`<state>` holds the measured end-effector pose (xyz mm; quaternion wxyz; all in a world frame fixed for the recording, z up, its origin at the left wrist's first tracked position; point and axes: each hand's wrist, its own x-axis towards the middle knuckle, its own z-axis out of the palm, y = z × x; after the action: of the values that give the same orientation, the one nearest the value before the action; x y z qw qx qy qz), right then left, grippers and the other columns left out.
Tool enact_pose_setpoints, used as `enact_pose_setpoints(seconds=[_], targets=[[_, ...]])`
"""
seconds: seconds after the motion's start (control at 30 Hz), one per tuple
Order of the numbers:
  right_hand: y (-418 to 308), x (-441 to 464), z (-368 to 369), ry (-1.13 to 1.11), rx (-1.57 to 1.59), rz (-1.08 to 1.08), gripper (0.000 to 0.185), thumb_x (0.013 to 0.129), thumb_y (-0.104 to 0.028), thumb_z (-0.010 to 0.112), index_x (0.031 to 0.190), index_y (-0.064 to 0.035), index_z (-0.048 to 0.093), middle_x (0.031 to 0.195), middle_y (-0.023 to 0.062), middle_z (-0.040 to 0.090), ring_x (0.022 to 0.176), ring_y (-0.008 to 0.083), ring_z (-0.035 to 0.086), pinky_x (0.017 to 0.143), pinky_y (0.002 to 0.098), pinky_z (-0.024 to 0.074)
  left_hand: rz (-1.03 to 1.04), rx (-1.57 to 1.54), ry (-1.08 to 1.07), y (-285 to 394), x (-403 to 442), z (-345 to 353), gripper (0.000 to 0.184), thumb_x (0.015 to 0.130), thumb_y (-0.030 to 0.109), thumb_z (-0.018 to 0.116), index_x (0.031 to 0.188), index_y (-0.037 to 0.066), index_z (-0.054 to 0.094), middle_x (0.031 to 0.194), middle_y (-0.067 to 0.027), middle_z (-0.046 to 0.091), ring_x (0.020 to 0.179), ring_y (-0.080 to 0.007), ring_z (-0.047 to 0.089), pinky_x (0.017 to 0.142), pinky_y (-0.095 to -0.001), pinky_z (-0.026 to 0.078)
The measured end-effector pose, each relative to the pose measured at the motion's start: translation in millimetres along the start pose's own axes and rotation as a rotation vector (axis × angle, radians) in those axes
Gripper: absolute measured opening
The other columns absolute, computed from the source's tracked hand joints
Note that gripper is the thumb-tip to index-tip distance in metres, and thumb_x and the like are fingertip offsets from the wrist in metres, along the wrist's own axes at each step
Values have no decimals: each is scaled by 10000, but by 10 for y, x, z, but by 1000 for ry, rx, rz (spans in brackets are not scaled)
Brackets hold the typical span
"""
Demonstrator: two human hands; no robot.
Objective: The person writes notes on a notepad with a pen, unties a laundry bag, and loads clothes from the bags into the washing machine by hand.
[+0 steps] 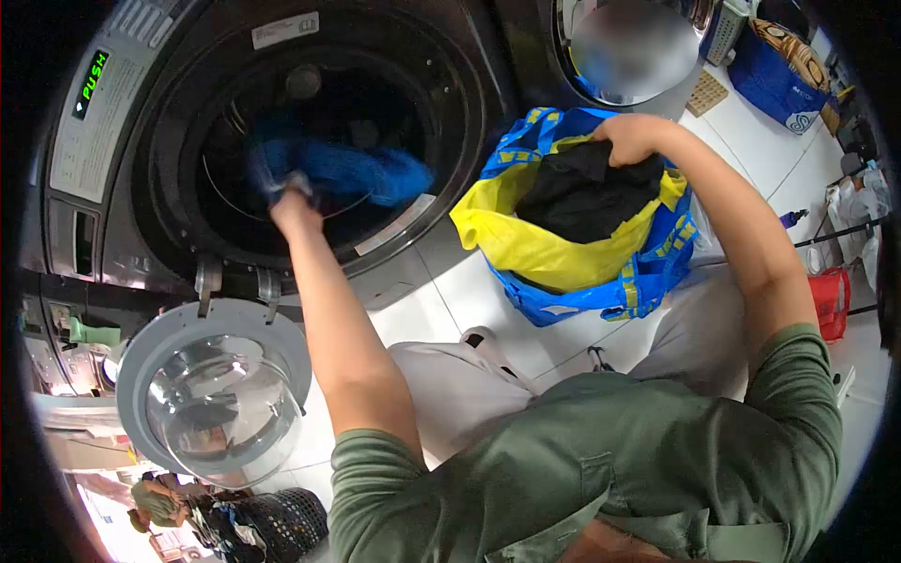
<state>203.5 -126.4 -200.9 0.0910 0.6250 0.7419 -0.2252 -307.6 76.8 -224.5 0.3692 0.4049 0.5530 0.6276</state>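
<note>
My left hand (297,210) reaches into the dark drum of a front-loading machine (460,141), its fingers closed on a blue cloth (361,171) that is blurred by motion. Over the far rim of a blue and yellow bag (554,253), my right hand (631,139) is closed, with its fingers at the bag's edge and against black cloth (587,192) inside. Which of the two it grips is hard to tell.
The machine's round glass door (221,403) hangs open at the lower left. Below it stands a dark perforated basket (291,525) with clothes. Another round door (633,52) is at the top, and a blue bag (774,80) stands at the upper right.
</note>
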Motion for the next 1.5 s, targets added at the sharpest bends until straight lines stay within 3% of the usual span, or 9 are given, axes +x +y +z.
enact_pose_setpoints(seconds=[0.27,0.4,0.57,0.73,0.83,1.03,1.3,1.37,1.5], targets=[[-648,-277,-475,589,235,-532,424,712,-56,598,1133,-10,596,1071,150,641,1045,282,599,923,335,463,-83,669,-852,1016,-1289,690,742,818,389,715,1384,14,415,1218,-124,577,991,-253,581,804,-307,475],[-1503,-580,-696,616,1255,-814,341,845,-7,624,1182,-18,571,1119,83,619,1086,189,576,974,302,446,71,523,-1201,1151,-2260,1030,715,686,197,834,1253,-91,507,1175,-130,574,1105,-199,505,955,-288,415],[-1165,-360,-617,787,898,-980,444,851,-39,659,1264,-41,498,1166,76,586,1088,172,568,980,315,448,-114,179,-720,1135,-1743,856,354,848,205,617,1102,-42,628,1032,-113,670,899,-210,646,758,-341,514],[-160,420,796,313,207,-157,372,780,-349,663,833,19,684,868,214,667,840,364,645,743,443,511,60,-346,23,984,-736,127,549,847,243,618,1287,-50,470,1338,-178,495,1219,-311,494,976,-502,442],[22,356,1389,-94,-81,66,480,754,-400,723,936,43,684,996,221,665,975,351,635,839,441,506,-316,151,-158,469,-613,-57,593,843,281,650,1339,28,447,1323,-151,503,1185,-299,510,946,-493,428],[27,557,1397,-72,-141,24,394,752,-388,699,893,-20,706,961,179,680,913,337,646,781,421,514,130,300,-516,833,-1428,554,339,951,204,555,1228,9,574,1188,-130,611,1044,-196,607,902,-322,456],[-942,-672,-655,78,1613,-504,205,930,-275,606,1044,-106,581,1051,-31,607,1021,139,547,830,370,476,99,52,-961,757,-2446,1184,477,831,241,717,1196,-27,571,1159,-169,611,1096,-226,578,979,-316,432],[-1201,-700,-706,252,1540,-725,204,934,-259,601,1068,-106,592,1054,-15,626,1047,130,573,843,357,493,-206,469,-1066,601,-2572,1237,540,819,197,725,1262,-30,516,1228,-162,557,1157,-202,511,1002,-312,393],[-1322,-689,-774,397,1677,-1039,169,927,-216,610,1026,-80,620,935,3,648,925,98,614,805,235,493,240,311,-1222,197,-2725,1371,512,861,254,675,1288,21,513,1283,-110,549,1193,-217,502,1041,-346,382]])
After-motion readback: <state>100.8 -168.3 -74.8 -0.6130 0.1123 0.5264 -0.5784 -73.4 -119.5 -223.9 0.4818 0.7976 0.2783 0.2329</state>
